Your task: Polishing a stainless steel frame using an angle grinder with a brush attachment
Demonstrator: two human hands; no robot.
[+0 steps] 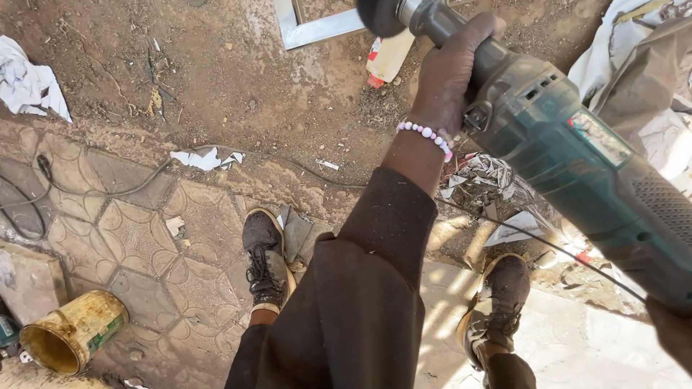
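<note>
I see my left hand (pixel 450 68) wrapped tight around the front neck of a dark green angle grinder (pixel 562 137), fingers curled over the body just behind the black disc guard at the top of the view. A bracelet (pixel 427 134) of pink and white beads sits on that wrist, and a dark sleeve runs back from it toward me. The grinder slants from its head at the top centre down to the lower right, where its ribbed rear grip leaves the view. My right hand is out of sight there, so I cannot tell how it stands.

Taking the grinder as my landmark: just beyond its head lies a pale metal frame (pixel 317 30) on the dirt, and beside that a cream-coloured bottle with a red end (pixel 389 57). Below the grinder body a thin cable (pixel 533 241) runs across crumpled foil and paper scraps. Further below, my two worn shoes (pixel 265 259) stand on patterned paving. Far to the lower left of the grinder an old yellowish tin can (pixel 72 331) lies tipped on its side, open mouth facing left. White cloth (pixel 29 83) lies far to the left.
</note>
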